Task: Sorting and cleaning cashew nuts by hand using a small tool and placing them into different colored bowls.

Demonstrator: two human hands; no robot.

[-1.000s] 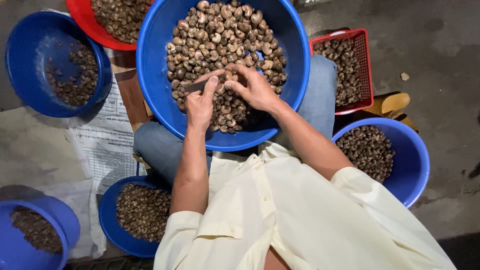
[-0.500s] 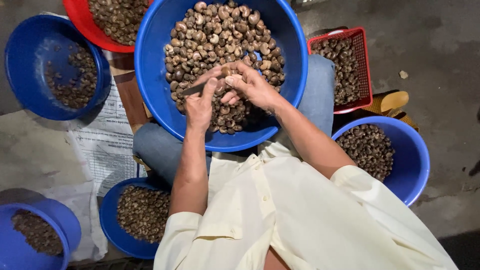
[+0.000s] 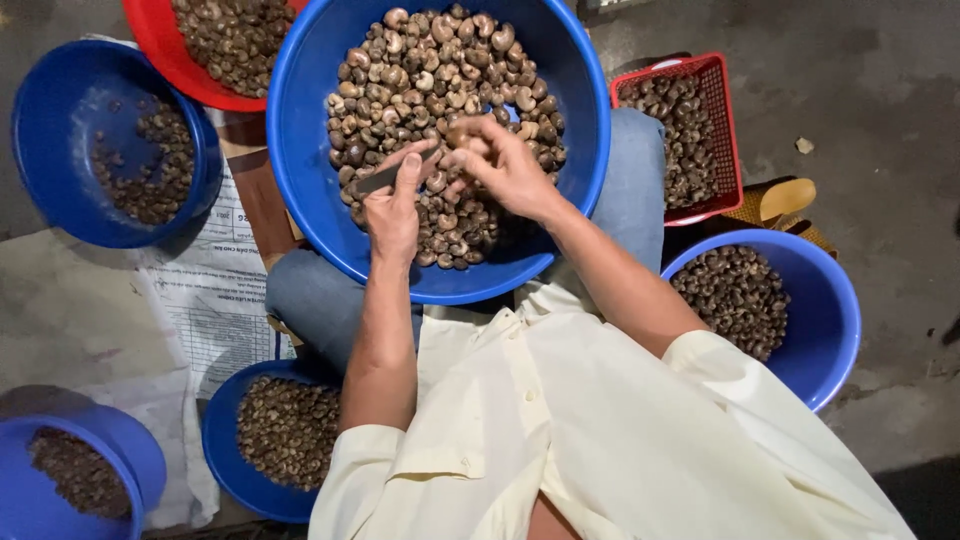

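One knife, blade toward right hand

The person wears a pale cream shirt of light woven cloth, filling the frame from 5 to 7 o'clock. Its sleeves are rolled or short, ending in folded cuffs above the elbows, so both forearms are bare. A buttoned placket runs down the middle, with small pale buttons. At 9 and 2 o'clock, blue denim trousers cover the knees. No rings or watch show.
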